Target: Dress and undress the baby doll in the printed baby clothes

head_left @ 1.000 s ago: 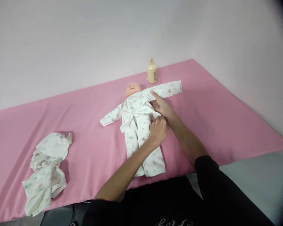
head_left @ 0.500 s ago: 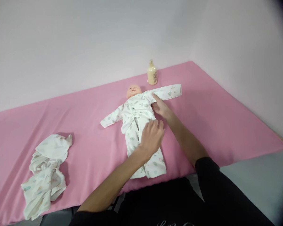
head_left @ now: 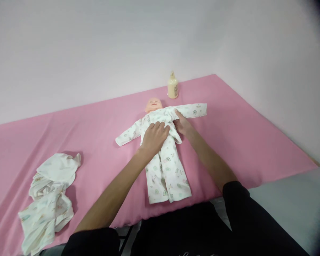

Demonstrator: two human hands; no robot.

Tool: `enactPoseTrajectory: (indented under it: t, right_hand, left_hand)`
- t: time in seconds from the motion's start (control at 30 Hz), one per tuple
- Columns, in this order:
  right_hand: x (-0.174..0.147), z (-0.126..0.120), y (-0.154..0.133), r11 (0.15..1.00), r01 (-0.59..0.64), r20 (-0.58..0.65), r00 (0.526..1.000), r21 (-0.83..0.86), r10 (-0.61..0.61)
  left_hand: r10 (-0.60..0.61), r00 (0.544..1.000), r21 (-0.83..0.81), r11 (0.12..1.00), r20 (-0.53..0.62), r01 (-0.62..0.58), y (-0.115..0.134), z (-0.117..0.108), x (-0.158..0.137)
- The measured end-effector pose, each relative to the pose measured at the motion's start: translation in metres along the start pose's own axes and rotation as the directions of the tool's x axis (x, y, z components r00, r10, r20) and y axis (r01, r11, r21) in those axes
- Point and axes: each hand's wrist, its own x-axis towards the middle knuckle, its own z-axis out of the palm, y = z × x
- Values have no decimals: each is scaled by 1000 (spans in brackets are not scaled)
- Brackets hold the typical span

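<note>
Pink surface (head_left: 242, 142) below left grip (head_left: 155, 137), curled over top (head_left: 160, 114) on doll (head_left: 154, 104); right grip (head_left: 183, 126) alongside. Clamped or not, I can't tell. Probably straightening; next needs hem (head_left: 178, 140) flattened.

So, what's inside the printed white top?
A doll's head shows above the neckline of the printed white top. Any torso or arms inside are covered by the cloth, and the left hand hides part of the front.

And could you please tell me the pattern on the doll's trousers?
White trousers with small scattered prints, best seen in the head view.
</note>
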Motion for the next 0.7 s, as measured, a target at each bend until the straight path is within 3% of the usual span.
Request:
enactPoseTrajectory:
  t: [0.17,0.23,0.3,0.37,0.43,0.47,0.53,0.7]
  right_hand:
    - [-9,-2,8,991,4,-91,996,-135,-16]
    - [-32,-4,14,977,22,-152,987,-211,-55]
    - [-65,-7,23,940,101,-243,952,-326,-187]
    - [-99,-8,33,691,298,-189,823,-659,-535]
    - [-125,-7,42,443,445,65,759,-778,-648]
    - [-133,-5,45,375,493,172,755,-785,-633]
    - [-138,1,48,325,537,294,769,-779,-567]
    - [-116,19,45,419,458,227,840,-784,-493]
  left_hand:
    - [-60,997,-27,998,-56,58,-10,9,19]
    - [-112,991,-53,993,-74,108,-13,11,25]
    - [-157,984,-90,985,-86,149,-13,11,29]
    - [-175,981,-128,978,-79,164,-12,13,31]
    - [-173,983,-153,975,-57,163,-9,15,31]
    - [-172,984,-158,974,-46,163,-7,16,30]
    - [-180,983,-154,973,-25,174,-5,16,29]
    - [-186,982,-174,967,12,186,-3,11,21]
